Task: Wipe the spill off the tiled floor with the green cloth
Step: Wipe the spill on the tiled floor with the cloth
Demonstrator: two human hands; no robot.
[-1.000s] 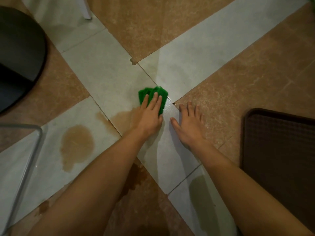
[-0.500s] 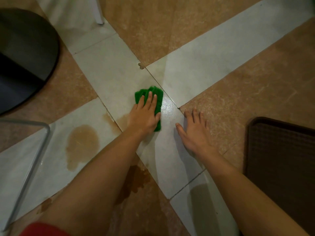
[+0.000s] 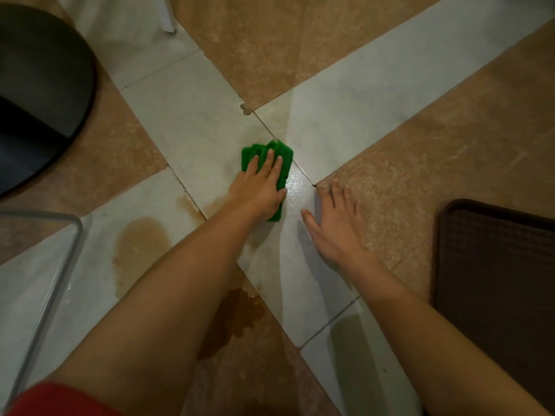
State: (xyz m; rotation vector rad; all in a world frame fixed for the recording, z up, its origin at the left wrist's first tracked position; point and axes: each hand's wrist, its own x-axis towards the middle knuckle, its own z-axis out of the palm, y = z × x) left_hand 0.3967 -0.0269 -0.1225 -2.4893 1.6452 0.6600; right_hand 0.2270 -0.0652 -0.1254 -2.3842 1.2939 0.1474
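The folded green cloth (image 3: 283, 159) lies on a pale floor tile at the middle of the view. My left hand (image 3: 260, 187) presses flat on it with straight fingers and covers most of it. To its right, my right hand (image 3: 333, 226) rests flat on the floor with its fingers spread. A brown spill puddle (image 3: 139, 244) sits on the pale tile to the left. A darker puddle (image 3: 237, 313) lies on the tan tile between my forearms. A faint wet smear (image 3: 211, 205) runs beside my left wrist.
A dark round object (image 3: 39, 94) fills the upper left. A metal tube frame (image 3: 51, 283) crosses the lower left. A dark brown mat (image 3: 495, 271) lies at the right. A white furniture leg (image 3: 166, 16) stands at the top.
My left hand has slid the cloth a short way back toward me and then forward again over the pale tile. My right hand has stayed planted on the floor.
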